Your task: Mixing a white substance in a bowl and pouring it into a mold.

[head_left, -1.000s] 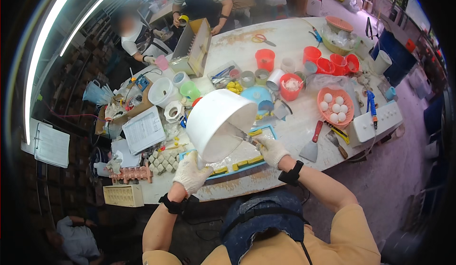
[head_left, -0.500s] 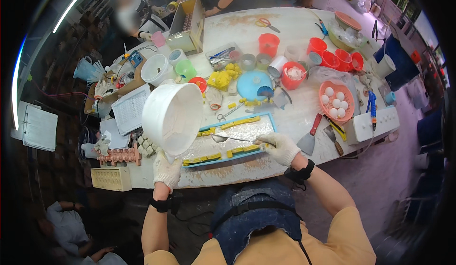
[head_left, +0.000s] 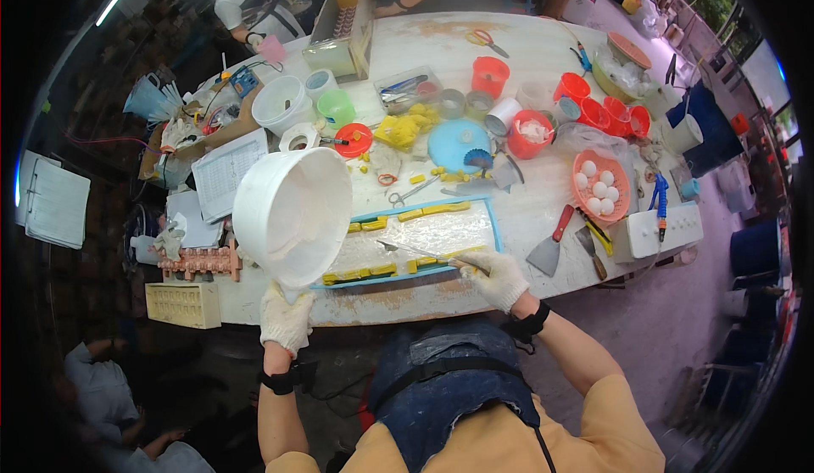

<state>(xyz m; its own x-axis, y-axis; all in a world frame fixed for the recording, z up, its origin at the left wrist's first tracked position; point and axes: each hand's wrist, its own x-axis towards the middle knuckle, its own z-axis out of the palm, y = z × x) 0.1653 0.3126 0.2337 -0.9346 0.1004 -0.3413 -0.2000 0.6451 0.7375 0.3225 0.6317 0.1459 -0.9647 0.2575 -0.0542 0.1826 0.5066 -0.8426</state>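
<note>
My left hand [head_left: 287,319], in a white knit glove, grips the lower edge of a large white plastic bucket [head_left: 297,210]. The bucket is tilted, its mouth turned toward the right, with whitish residue inside. My gloved right hand [head_left: 493,279] is closed around the handle of a metal spoon [head_left: 424,254]. Its tip points left, over a shallow blue-edged tray [head_left: 498,234]. Inside the tray lies a glossy whitish layer [head_left: 441,233], with yellow clay strips [head_left: 432,211] along its long sides. The bucket covers the tray's left end.
Beyond the tray are scissors [head_left: 413,191], a blue disc [head_left: 458,140] and red cups [head_left: 530,134]. To the right lie a scraper [head_left: 549,244] and a pink basket of white balls [head_left: 602,186]. Papers [head_left: 227,176] and a cream mould block [head_left: 182,305] are on the left. Co-workers sit across the table.
The bucket and my left hand have shifted slightly left in view. The spoon has turned, so its bowl shows narrower over the tray. The whole view has shifted a little.
</note>
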